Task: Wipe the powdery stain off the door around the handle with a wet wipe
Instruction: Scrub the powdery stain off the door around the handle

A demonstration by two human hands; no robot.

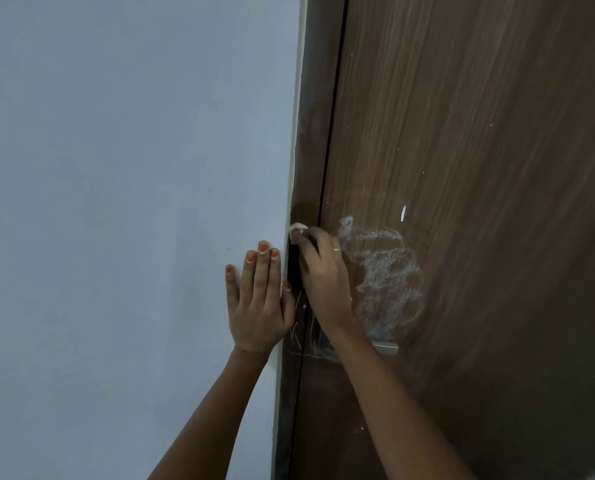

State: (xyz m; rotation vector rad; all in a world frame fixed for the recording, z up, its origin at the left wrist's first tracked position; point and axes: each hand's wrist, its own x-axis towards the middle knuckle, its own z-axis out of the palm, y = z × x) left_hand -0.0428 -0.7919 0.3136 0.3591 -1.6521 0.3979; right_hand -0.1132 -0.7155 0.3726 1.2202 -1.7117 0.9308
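Observation:
A brown wood-grain door [479, 168] fills the right side. A white powdery stain [386, 271] spreads over it just right of my right hand, above the metal handle [386, 347], which my forearm mostly hides. My right hand [320, 271] is shut on a small crumpled white wet wipe [298, 228] and presses it against the door frame near the gap. My left hand [258, 299] lies flat with fingers spread on the wall, beside the frame. Thin white streaks [298, 332] mark the frame below my hands.
A pale blue-grey wall [116, 202] takes up the left half. The dark door frame [310, 133] and a narrow black gap run down between wall and door. Small white flecks [403, 213] dot the door above the stain.

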